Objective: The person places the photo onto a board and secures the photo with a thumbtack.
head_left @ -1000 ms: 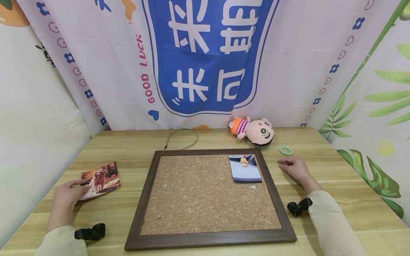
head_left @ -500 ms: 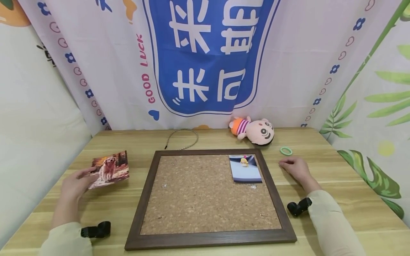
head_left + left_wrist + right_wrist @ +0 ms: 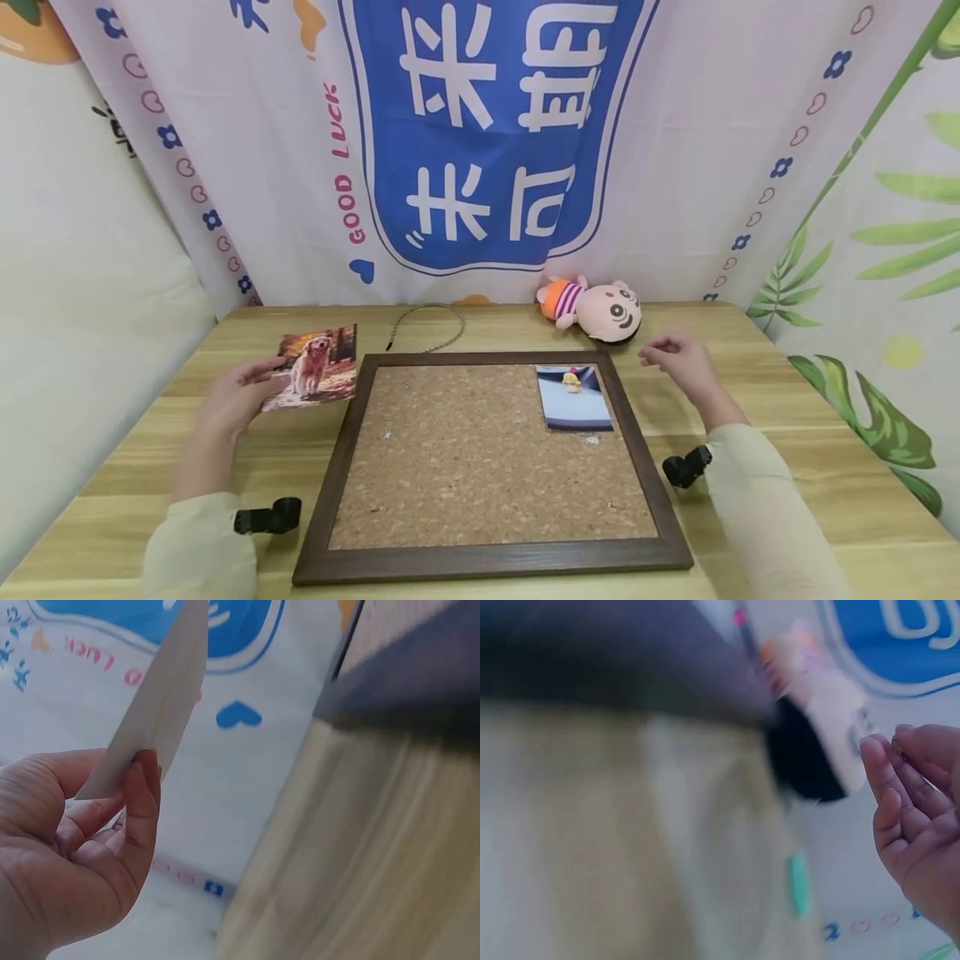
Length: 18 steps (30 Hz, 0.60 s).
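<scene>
In the head view my left hand pinches a photo print of a golden dog, held up just off the left edge of the framed corkboard. Its plain white back faces the left wrist view, with thumb and fingers at its lower edge. My right hand is raised beyond the board's right edge, thumb and fingertips together. Between them the right wrist view shows a tiny dark pin-like thing, too small to name surely. Another photo, with a yellow figure, lies at the board's upper right under a pink pin.
Behind the board, a plush doll lies against the curtain and a thin looped cord rests further left. A mint-green ring shows near the right hand in its wrist view. Small whitish specks mark the cork.
The left hand has lifted the dog photo and carried it right and away, toward the board. The right hand has risen and shifted slightly left, now covering the green ring in the head view.
</scene>
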### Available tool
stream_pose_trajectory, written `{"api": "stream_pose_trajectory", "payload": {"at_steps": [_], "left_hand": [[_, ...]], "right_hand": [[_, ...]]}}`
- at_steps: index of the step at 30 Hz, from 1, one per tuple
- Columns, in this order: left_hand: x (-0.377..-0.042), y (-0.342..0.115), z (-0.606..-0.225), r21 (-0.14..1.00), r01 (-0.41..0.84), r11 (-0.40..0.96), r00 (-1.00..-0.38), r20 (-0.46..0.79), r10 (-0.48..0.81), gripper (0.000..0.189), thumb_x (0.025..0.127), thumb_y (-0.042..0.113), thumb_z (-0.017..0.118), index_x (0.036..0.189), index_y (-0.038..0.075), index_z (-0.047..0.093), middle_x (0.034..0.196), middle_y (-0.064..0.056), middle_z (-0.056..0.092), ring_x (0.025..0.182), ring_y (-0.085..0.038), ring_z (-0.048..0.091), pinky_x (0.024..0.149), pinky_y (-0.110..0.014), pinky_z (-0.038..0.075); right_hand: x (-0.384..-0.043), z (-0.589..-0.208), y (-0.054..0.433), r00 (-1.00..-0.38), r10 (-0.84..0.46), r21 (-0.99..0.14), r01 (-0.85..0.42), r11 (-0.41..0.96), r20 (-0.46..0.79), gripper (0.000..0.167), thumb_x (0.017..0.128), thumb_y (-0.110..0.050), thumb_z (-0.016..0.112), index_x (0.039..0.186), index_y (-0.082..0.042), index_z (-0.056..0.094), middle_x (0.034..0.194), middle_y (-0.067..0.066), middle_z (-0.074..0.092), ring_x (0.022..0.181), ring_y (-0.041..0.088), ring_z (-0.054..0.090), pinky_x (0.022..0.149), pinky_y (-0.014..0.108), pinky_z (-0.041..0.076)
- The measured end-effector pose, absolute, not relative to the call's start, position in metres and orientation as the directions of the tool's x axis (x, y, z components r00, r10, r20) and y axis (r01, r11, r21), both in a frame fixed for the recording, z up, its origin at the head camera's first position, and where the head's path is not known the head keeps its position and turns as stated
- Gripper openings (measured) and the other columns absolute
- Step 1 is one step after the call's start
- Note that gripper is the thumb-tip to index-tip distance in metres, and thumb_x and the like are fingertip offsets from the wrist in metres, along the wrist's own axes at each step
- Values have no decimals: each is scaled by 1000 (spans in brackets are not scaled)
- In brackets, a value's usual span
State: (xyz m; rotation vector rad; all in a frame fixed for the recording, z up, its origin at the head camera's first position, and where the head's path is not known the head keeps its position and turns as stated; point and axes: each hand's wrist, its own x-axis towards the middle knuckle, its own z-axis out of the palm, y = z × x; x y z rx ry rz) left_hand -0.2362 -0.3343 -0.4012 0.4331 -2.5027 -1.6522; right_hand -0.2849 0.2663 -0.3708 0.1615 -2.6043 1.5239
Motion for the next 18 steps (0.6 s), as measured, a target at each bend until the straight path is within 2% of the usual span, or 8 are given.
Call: {"api": "stream_pose_trajectory", "payload": {"at_steps": [4, 10, 14, 18], "left_hand": [[-229, -298, -375, 955, -140, 260, -967, -76, -242, 52, 75, 28, 68, 122, 14, 52, 105, -2, 43, 80, -7, 48, 63, -20, 43], [-221, -260, -362, 960, -103, 261, -983, -57, -176, 48, 77, 18, 65, 121, 4, 50, 98, -3, 46, 75, -7, 48, 62, -20, 43], [-221, -246, -362, 949, -119, 291, -987, -80, -140, 49, 80, 16, 61, 123, -1, 45, 103, -9, 44, 77, -10, 46, 63, -20, 42], [-222, -238, -364, 939, -108, 326, -992, -80, -97, 48, 81, 12, 59, 124, -4, 43, 107, -16, 44, 79, -12, 46, 63, -21, 42]], "right_hand": [[-291, -355, 248, -980, -21, -875, -185, 447, 196, 26, 82, -18, 60, 91, 6, 56, 83, 13, 61, 76, 20, 57, 67, 30, 43], [-293, -340, 208, -967, -46, -904, -251, 346, 251, 23, 77, -8, 64, 88, 10, 56, 75, 3, 58, 71, 12, 52, 63, 21, 43], [-293, -337, 183, -968, -93, -926, -249, 284, 232, 25, 77, -6, 64, 96, 10, 57, 83, 5, 59, 75, 10, 52, 66, 20, 43], [-293, -338, 159, -971, -148, -951, -217, 221, 188, 27, 79, -5, 61, 103, 9, 58, 95, 15, 60, 79, 11, 54, 72, 25, 44]]}}
